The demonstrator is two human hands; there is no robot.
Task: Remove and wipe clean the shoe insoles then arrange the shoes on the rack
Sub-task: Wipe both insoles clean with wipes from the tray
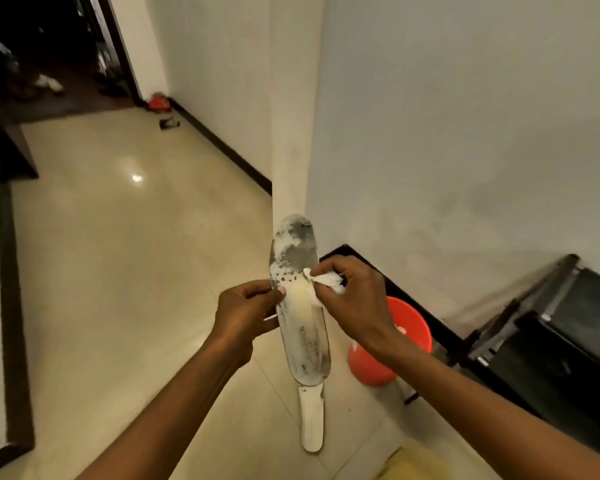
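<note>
A long grey insole (300,306) with worn white patches is held up in front of me, toe end pointing away. My left hand (245,313) pinches its left edge near the middle. My right hand (352,296) grips a bunched white cloth (326,280) and presses it against the insole's right edge. A second white insole (311,419) lies on the tiled floor just below the held one.
An orange bucket (406,336) stands on the floor under my right wrist. A dark rack (551,334) sits low against the right wall. A wall corner rises straight ahead. Shiny tiled floor (118,254) stretches left toward a dark doorway, with small red items (159,102) near it.
</note>
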